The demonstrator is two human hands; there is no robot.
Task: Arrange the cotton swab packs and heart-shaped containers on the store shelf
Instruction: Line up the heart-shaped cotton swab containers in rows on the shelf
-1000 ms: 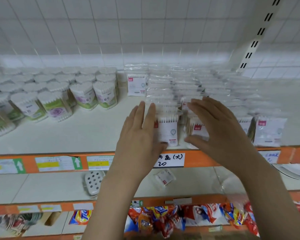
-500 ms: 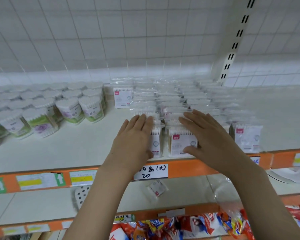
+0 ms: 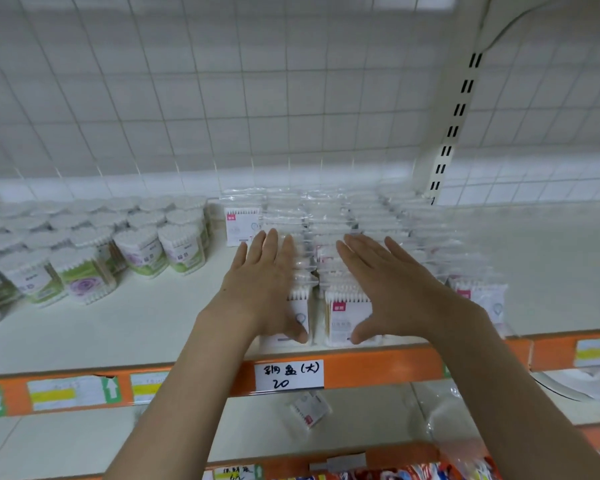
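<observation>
The shelf (image 3: 125,327) holds about five rows of cotton swab packs (image 3: 347,320) on the right and too many heart-shaped containers (image 3: 184,247) to count on the left. Left hand (image 3: 267,282) and right hand (image 3: 392,289) lie flat, fingers straight, on two front rows, lining them up. Next, I think, nudge the rows even.

Bare forearms, no sleeves, ringless fingers (image 3: 361,252)
</observation>
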